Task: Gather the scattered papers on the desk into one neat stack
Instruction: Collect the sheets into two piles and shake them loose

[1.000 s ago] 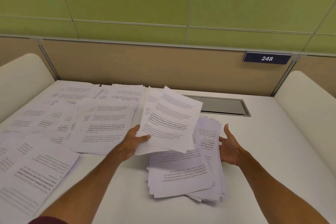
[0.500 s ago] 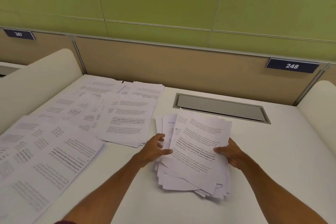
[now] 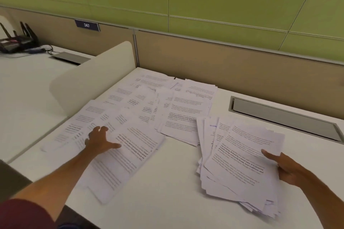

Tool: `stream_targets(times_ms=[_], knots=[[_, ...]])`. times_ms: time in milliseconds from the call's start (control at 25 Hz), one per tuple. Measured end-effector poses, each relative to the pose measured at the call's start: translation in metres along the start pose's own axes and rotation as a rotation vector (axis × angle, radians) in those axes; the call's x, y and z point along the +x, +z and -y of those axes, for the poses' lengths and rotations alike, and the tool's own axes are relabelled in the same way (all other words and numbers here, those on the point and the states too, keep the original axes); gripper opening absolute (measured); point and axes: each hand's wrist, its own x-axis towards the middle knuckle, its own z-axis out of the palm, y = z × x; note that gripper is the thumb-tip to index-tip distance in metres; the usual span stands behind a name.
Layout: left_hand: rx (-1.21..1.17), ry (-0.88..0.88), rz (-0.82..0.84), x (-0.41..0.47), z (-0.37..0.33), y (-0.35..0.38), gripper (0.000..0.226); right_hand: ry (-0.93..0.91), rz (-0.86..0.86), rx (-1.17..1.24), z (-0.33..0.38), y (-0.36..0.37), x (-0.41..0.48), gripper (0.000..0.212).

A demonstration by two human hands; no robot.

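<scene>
A ragged stack of printed papers (image 3: 240,163) lies on the right half of the white desk (image 3: 167,188). My right hand (image 3: 286,168) grips its right edge, thumb on the top sheet. Scattered printed sheets (image 3: 134,111) cover the left half of the desk, overlapping one another up to the back panel. A smaller loose pile (image 3: 186,117) sits between them and the stack. My left hand (image 3: 100,139) rests flat, fingers spread, on the scattered sheets near the left edge, thumb on a large front sheet (image 3: 122,156) that overhangs the desk's front edge.
A grey cable hatch (image 3: 283,117) is set into the desk at the back right. A cream divider (image 3: 89,72) bounds the left side. Beyond it, the neighbouring desk holds a black router (image 3: 16,42) with cables. A tan panel runs along the back.
My left hand has let go of the stack and reached left onto the scattered sheets. The view has swung left. My right hand stays on the stack's right edge.
</scene>
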Motion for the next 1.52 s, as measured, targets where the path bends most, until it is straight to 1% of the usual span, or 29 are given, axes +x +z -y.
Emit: stream_targets(times_ms=[40,120,200,280,320,400,480,560,600,680,760,840,920,1000,1080,1200,1280,1320,1360,1440,1520], knots=[[0.067,-0.026,0.023,0.01,0.017,-0.008,0.109,-0.001,-0.011,0.01,-0.002,0.006,-0.003,0.035],[0.117,-0.061,0.069,0.031,0.043,-0.022,0.124,-0.01,-0.039,0.019,-0.007,0.02,-0.009,0.029],[0.146,-0.071,0.115,0.048,0.062,-0.03,0.136,-0.033,-0.066,0.026,-0.014,0.034,-0.015,0.031],[0.164,-0.074,0.164,0.06,0.075,-0.031,0.141,-0.045,-0.094,0.033,-0.018,0.048,-0.023,0.033],[0.164,-0.074,0.157,0.063,0.077,-0.029,0.141,-0.049,-0.106,0.041,-0.02,0.054,-0.025,0.034],[0.173,-0.056,0.077,0.064,0.072,-0.02,0.13,-0.052,-0.115,0.046,-0.022,0.067,-0.03,0.037],[0.179,0.012,-0.007,0.065,0.059,-0.014,0.119,-0.05,-0.126,0.037,-0.02,0.08,-0.032,0.04],[0.146,0.047,-0.038,0.07,0.053,-0.015,0.115,-0.052,-0.15,0.011,-0.018,0.089,-0.034,0.041],[0.114,0.018,-0.055,0.076,0.056,-0.019,0.116,-0.051,-0.157,0.0,-0.018,0.092,-0.034,0.042],[0.047,-0.097,-0.077,0.09,0.078,-0.029,0.123,-0.051,-0.175,-0.016,-0.019,0.097,-0.034,0.042],[0.013,-0.183,-0.059,0.103,0.105,-0.036,0.13,-0.057,-0.199,-0.021,-0.022,0.099,-0.033,0.042],[0.055,-0.168,-0.06,0.109,0.115,-0.035,0.127,-0.075,-0.209,-0.018,-0.024,0.101,-0.032,0.042],[0.061,-0.134,-0.087,0.11,0.107,-0.031,0.12,-0.096,-0.215,-0.016,-0.026,0.103,-0.028,0.043],[0.015,-0.107,-0.08,0.105,0.089,-0.025,0.121,-0.105,-0.209,-0.015,-0.025,0.106,-0.026,0.042],[-0.024,-0.052,-0.019,0.1,0.071,-0.017,0.121,-0.107,-0.218,-0.001,-0.025,0.11,-0.025,0.041],[-0.007,0.079,0.096,0.092,0.05,-0.005,0.112,-0.104,-0.211,0.039,-0.023,0.114,-0.026,0.039],[-0.041,0.129,0.112,0.086,0.04,0.0,0.106,-0.091,-0.205,0.087,-0.022,0.114,-0.027,0.039],[-0.099,0.123,0.111,0.083,0.035,0.0,0.104,-0.079,-0.204,0.106,-0.021,0.115,-0.028,0.041],[-0.157,0.103,0.111,0.08,0.029,-0.001,0.107,-0.068,-0.202,0.118,-0.021,0.116,-0.029,0.042],[-0.17,0.06,0.137,0.072,0.015,-0.003,0.123,-0.059,-0.208,0.137,-0.02,0.117,-0.031,0.044],[-0.006,0.034,0.182,0.058,0.002,0.0,0.14,-0.05,-0.214,0.164,-0.019,0.12,-0.035,0.043]])
